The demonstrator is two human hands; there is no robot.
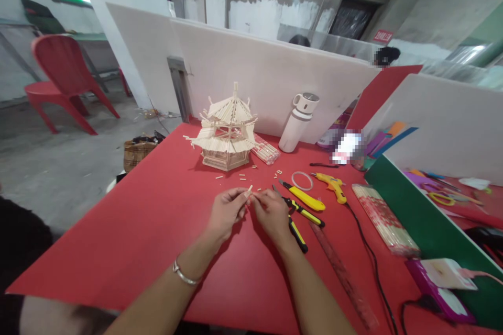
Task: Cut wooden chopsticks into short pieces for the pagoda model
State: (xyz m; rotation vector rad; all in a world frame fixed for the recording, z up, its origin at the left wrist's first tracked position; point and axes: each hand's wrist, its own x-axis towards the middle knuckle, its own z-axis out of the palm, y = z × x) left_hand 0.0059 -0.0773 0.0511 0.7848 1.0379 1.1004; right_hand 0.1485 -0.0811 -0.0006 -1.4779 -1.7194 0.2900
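Observation:
My left hand [227, 212] pinches a short wooden stick piece [250, 188], its pale end poking up past the thumb. Close beside it, my right hand [272, 213] has its fingertips pressed together; whatever they hold is hidden. Beyond both hands stands a two-tiered pavilion model [226, 141] built of thin wooden sticks. Several cut stick bits [242, 175] lie scattered between it and my hands. Just right of my right hand are black-and-yellow pliers [298, 225] and a yellow utility knife [308, 199].
A yellow glue gun [332, 186] trails a black cord. Bagged sticks [385, 217] lie along a green divider [432, 230]; another pack [265, 149] is behind the model. A white bottle [297, 125], tape ring [302, 180], red ruler [341, 272] and power strip [444, 293] share the red table [129, 230].

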